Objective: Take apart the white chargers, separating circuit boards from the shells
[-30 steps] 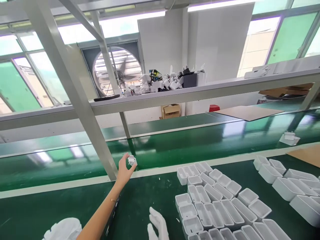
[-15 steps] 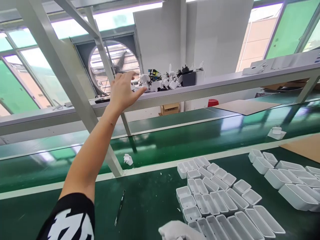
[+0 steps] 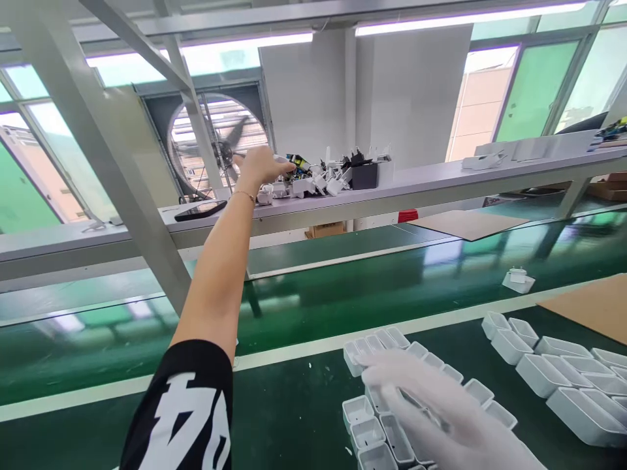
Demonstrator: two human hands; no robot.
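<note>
My bare left hand (image 3: 264,164) is at the left end of a pile of white plug adapters (image 3: 321,181) and small parts on the raised shelf. Its thumb points right and its fingers curl at a small whitish piece, partly hidden by the hand. My right hand (image 3: 431,408), in a white glove, is smeared by motion above the rows of white open plastic housings (image 3: 376,455) on the green bench. Its fingers point left; whether something lies between them does not show clearly.
A dark flat device (image 3: 200,210) lies on the shelf (image 3: 411,189), left of the pile. A black box (image 3: 365,176) stands at the pile's right. Slanting metal posts (image 3: 112,150) rise at left. More housings (image 3: 573,378) and cardboard (image 3: 595,303) lie at right.
My left hand has moved right to the pile, its fingers now curled instead of spread. My gloved right hand has come up from the bottom edge over the housings. The view has shifted slightly.
</note>
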